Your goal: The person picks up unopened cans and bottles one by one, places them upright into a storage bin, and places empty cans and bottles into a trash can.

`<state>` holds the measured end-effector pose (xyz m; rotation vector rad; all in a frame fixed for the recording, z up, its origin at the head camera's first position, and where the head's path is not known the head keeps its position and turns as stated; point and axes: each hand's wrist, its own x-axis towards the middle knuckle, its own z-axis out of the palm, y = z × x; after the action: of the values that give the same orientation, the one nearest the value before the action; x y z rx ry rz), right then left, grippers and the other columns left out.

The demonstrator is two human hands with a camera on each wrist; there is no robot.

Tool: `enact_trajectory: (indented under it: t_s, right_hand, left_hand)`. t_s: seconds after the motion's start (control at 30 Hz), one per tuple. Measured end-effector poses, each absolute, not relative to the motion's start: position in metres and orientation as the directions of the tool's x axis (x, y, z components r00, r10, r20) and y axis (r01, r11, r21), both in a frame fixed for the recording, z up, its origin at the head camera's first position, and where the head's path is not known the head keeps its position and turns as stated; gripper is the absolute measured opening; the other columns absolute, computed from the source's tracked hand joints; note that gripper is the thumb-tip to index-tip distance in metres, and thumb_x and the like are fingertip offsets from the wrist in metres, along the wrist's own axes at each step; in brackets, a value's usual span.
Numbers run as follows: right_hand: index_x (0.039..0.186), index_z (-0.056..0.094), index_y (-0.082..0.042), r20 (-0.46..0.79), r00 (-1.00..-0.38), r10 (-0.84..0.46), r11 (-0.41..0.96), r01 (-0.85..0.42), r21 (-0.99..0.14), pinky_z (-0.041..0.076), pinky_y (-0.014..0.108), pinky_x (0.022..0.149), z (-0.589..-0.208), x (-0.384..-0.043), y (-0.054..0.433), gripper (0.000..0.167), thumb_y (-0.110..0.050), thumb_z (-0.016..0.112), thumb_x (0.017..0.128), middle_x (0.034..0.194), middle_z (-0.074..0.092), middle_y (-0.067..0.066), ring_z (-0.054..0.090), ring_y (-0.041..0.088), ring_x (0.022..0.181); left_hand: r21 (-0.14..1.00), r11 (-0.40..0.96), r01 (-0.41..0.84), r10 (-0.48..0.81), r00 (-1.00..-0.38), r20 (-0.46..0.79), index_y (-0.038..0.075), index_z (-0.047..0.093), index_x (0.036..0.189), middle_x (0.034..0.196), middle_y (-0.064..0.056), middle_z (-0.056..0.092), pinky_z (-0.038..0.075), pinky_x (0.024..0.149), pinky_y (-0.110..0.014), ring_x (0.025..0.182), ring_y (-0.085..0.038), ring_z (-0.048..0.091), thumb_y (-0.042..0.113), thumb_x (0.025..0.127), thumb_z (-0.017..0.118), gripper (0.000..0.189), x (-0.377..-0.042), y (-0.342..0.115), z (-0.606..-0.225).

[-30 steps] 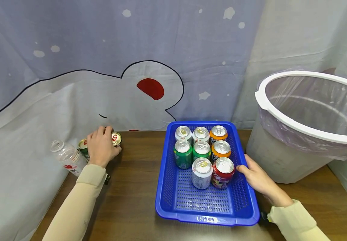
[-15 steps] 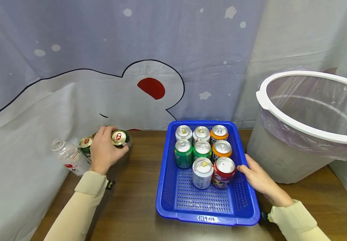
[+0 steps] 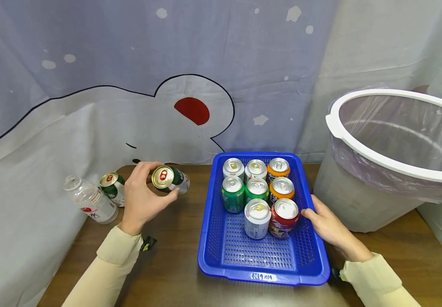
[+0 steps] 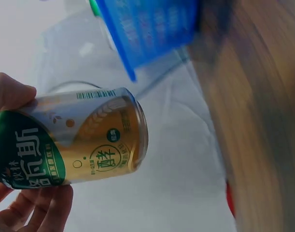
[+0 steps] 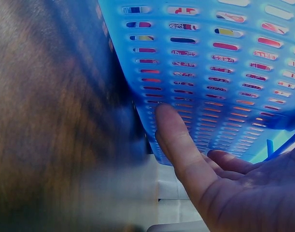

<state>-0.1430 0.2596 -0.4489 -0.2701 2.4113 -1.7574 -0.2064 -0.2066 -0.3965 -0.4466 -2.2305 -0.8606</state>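
Observation:
In the head view my left hand (image 3: 142, 198) grips a green, white and gold drink can (image 3: 176, 181) between thumb and fingers. The can is tilted, its gold top towards the head camera and its base pointing right. The left wrist view shows the can's gold and green printed side. A similar green can (image 3: 113, 189) stands left of that hand, beside a clear plastic bottle (image 3: 92, 200). My right hand (image 3: 326, 224) holds the right rim of a blue basket (image 3: 205, 238), thumb over the rim. In the right wrist view, fingers (image 5: 174, 130) lie along its slotted outer wall.
Upright cans fill the basket's back and middle: white cans (image 3: 257, 219), green cans (image 3: 233, 196), orange cans (image 3: 281, 189) and a red can (image 3: 283, 219). A lined wastebasket (image 3: 344, 187) stands at the right. A patterned curtain (image 3: 129, 42) closes off the back of the wooden table (image 3: 167, 256).
My left hand has lifted the can from beside the other green can and moved it right, tilting it. The right hand and the basket stay where they were.

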Motion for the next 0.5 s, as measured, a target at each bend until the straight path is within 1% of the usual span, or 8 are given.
enact_trajectory:
  t_s: [0.07,0.13,0.23,0.37,0.5]
  right_hand:
    - [0.147,0.032,0.012,-0.013,-0.973,-0.232,0.299,-0.059,-0.952,0.064,0.047,0.075,-0.448,-0.143,0.259,0.049,0.000,0.040,0.100,0.133,0.054,0.043,0.074,0.036,0.099]
    - [0.147,0.032,0.011,-0.016,-0.974,-0.227,0.305,-0.056,-0.951,0.064,0.046,0.075,-0.448,-0.143,0.259,0.049,-0.001,0.041,0.100,0.133,0.054,0.043,0.074,0.036,0.099]
    - [0.147,0.033,0.011,-0.023,-0.975,-0.221,0.313,-0.049,-0.949,0.064,0.046,0.076,-0.447,-0.143,0.260,0.048,-0.002,0.041,0.101,0.134,0.054,0.043,0.073,0.036,0.100]
    - [0.146,0.033,0.010,-0.030,-0.975,-0.219,0.313,-0.041,-0.949,0.064,0.047,0.076,-0.447,-0.143,0.260,0.048,-0.002,0.041,0.101,0.134,0.053,0.043,0.073,0.037,0.101]
    - [0.146,0.033,0.011,-0.023,-0.975,-0.220,0.320,-0.050,-0.946,0.064,0.047,0.077,-0.446,-0.143,0.260,0.048,-0.002,0.041,0.101,0.134,0.053,0.043,0.073,0.038,0.101]
  left_hand:
    - [0.465,0.693,0.550,0.075,-0.697,0.713,0.011,0.070,0.119,0.108,-0.002,0.067,0.048,0.077,-0.017,0.097,-0.011,0.061,0.032,0.062,0.092,0.065,-0.200,-0.200,-0.392]
    - [0.478,0.665,0.574,0.085,-0.694,0.715,0.011,0.070,0.120,0.110,-0.001,0.067,0.049,0.077,-0.015,0.099,-0.010,0.061,0.032,0.062,0.092,0.066,-0.194,-0.194,-0.388]
    - [0.496,0.613,0.615,0.098,-0.682,0.724,0.009,0.070,0.121,0.113,0.000,0.067,0.051,0.076,-0.016,0.100,-0.011,0.061,0.030,0.062,0.094,0.068,-0.187,-0.186,-0.383]
    - [0.523,0.547,0.653,0.130,-0.684,0.718,0.007,0.068,0.123,0.117,0.001,0.066,0.053,0.075,-0.015,0.101,-0.012,0.062,0.026,0.061,0.096,0.071,-0.177,-0.174,-0.377]
    - [0.539,0.495,0.681,0.160,-0.681,0.714,0.010,0.068,0.124,0.118,0.002,0.066,0.054,0.074,-0.015,0.099,-0.012,0.063,0.024,0.061,0.096,0.071,-0.169,-0.163,-0.372]
